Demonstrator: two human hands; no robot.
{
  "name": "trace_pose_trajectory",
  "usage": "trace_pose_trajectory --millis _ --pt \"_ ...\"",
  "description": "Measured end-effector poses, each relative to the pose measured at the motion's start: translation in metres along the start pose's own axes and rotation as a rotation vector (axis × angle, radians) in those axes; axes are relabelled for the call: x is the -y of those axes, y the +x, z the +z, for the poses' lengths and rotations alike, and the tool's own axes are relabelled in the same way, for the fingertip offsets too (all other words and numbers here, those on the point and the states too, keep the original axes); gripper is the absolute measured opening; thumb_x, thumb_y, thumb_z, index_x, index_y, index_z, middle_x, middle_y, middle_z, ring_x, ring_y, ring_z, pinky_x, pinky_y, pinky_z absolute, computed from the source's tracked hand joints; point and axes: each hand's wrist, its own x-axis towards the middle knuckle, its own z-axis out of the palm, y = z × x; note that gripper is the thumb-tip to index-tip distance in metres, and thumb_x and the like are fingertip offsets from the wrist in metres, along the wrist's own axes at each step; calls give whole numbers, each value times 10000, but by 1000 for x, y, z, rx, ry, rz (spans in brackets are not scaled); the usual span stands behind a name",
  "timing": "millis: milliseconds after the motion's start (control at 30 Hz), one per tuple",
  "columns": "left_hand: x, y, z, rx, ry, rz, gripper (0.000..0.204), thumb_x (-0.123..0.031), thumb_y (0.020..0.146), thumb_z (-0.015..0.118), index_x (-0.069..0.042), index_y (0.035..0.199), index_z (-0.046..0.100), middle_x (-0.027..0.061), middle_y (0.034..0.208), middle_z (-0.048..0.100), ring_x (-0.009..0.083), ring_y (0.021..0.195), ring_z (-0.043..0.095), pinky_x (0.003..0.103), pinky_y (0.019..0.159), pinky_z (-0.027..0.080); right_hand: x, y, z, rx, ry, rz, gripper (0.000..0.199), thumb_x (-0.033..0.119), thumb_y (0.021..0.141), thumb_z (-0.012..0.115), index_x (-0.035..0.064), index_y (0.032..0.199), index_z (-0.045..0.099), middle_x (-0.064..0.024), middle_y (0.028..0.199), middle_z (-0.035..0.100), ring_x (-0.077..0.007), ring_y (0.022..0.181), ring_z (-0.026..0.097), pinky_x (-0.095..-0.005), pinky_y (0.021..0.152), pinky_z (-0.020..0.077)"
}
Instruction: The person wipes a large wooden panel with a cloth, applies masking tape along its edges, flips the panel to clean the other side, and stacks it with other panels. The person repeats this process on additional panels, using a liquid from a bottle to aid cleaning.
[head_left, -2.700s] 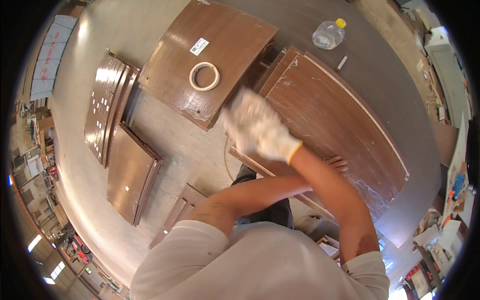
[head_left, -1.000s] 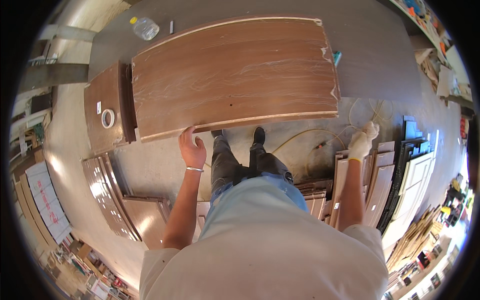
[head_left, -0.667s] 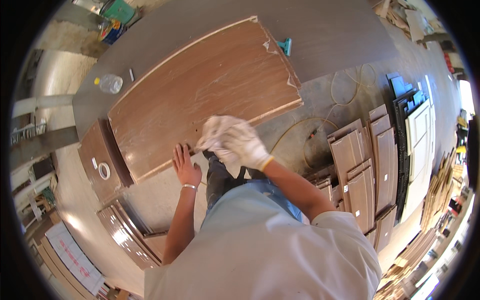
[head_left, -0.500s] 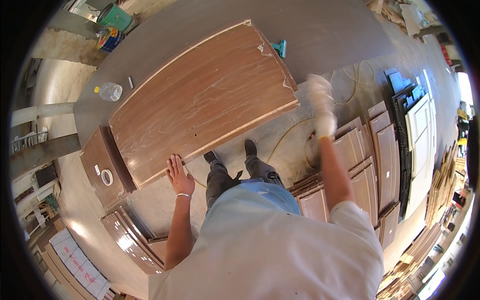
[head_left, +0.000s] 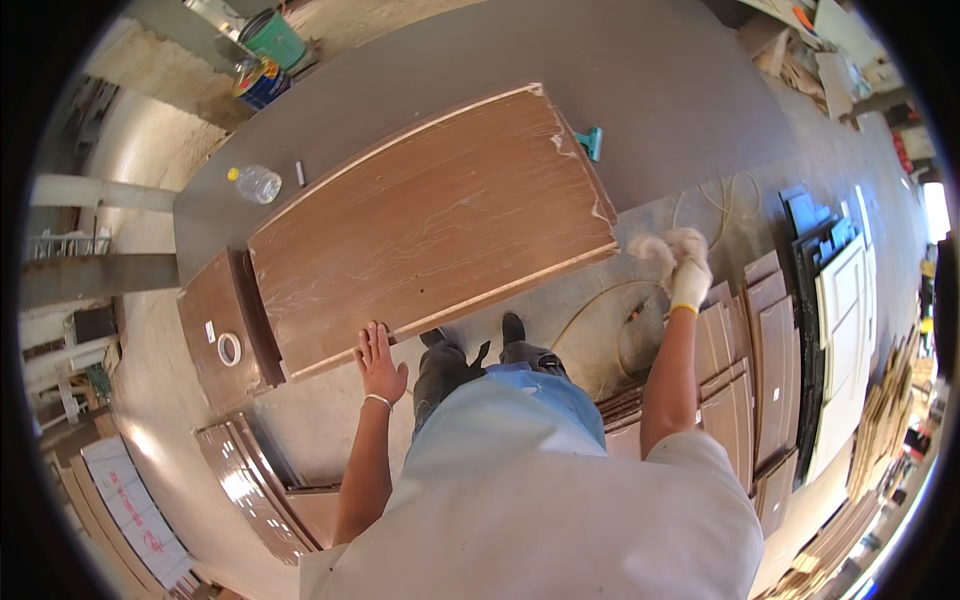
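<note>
**Bare hand on the panel edge, gloved hand out to the side**

Head view: a large brown wooden panel (head_left: 430, 225) lies flat on a grey worktop (head_left: 640, 70), its long sides running from lower left to upper right, with pale worn streaks across its face and chipped white patches at its far right corner. The left hand (head_left: 380, 365) is bare, with a thin bracelet at the wrist; its fingers are spread flat and the fingertips rest on the near long edge of the panel. The right hand (head_left: 688, 272) wears a white glove with a yellow cuff and is held out to the person's right, off the panel and just past its near right corner. It is closed around a pale fluffy wad (head_left: 650, 248), which sticks out on the panel side; what the wad is cannot be told.

At the panel's left end a smaller dark brown board (head_left: 215, 330) lies partly under it, with a roll of tape (head_left: 229, 349) on top. A clear plastic bottle with a yellow cap (head_left: 255, 183) lies on the worktop beyond the far left corner, and a small teal tool (head_left: 592, 142) sits just beside the far right corner. Two paint cans (head_left: 265, 60) stand past the worktop's far edge. Stacks of cabinet doors (head_left: 760, 370) lie on the floor at the right.
</note>
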Motion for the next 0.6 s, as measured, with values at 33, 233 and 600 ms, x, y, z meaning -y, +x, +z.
trace_pose_trajectory --millis 33,233,600 --pt "3 0 -2 4 -35 14 1071 -174 825 761 -93 1698 146 132 1781 119 402 1641 51 598 1302 73 7 -4 9 -224 -341 37 317 95 909 590 36 1144 794 -105 1006 777 -192 926 724 -316 843 570" --pt "1 -1 2 -34 -74 39 1070 -201 833 762 -97 1701 145 115 1788 108 398 1643 41 625 1293 64 38 -54 108 -255 -1075 -130 328 155 927 611 38 1210 728 -152 919 775 -288 820 746 -379 774 575" --pt "43 -6 -16 -6 -213 278 814 -148 862 709 -123 1616 403 80 1756 256 334 1631 179 546 1307 160 -6 -36 62 -53 -1647 -6 204 250 989 615 125 958 774 -70 1012 787 -184 992 743 -377 780 576"
